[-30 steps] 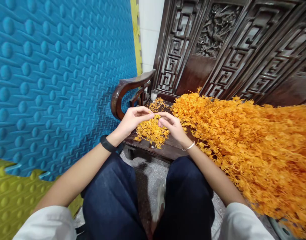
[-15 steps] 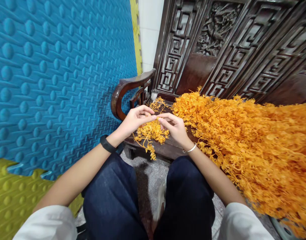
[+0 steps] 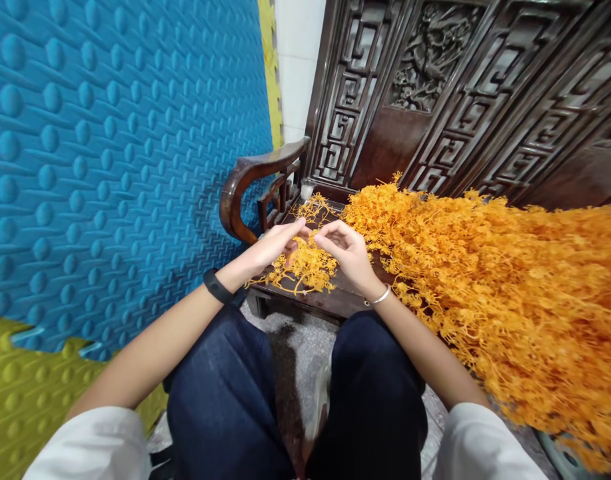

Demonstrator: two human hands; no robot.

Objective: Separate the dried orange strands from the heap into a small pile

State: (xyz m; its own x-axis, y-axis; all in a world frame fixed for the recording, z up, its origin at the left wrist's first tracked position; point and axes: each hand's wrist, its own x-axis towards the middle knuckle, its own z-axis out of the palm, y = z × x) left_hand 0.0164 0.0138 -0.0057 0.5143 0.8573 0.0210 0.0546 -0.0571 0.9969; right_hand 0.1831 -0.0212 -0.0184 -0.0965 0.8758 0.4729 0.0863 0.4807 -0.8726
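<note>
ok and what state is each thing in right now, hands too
left hand: fingers bent, over the small orange pile, grip unclear
right hand: thumb and forefinger tips close together, grip unclear
small orange pile: loose, tangled, on the bench seat
large orange heap: fluffy, piled high
cup: upright, contents unclear
dark wristband: worn
bracelet: worn

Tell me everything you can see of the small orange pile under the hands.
The small pile of orange, frilly pieces with thin stems looks like soft plastic, loose and tangled. It lies near the front edge of the glossy dark wooden seat, partly behind the left hand and beside the right hand. Contact with either is unclear.
</note>
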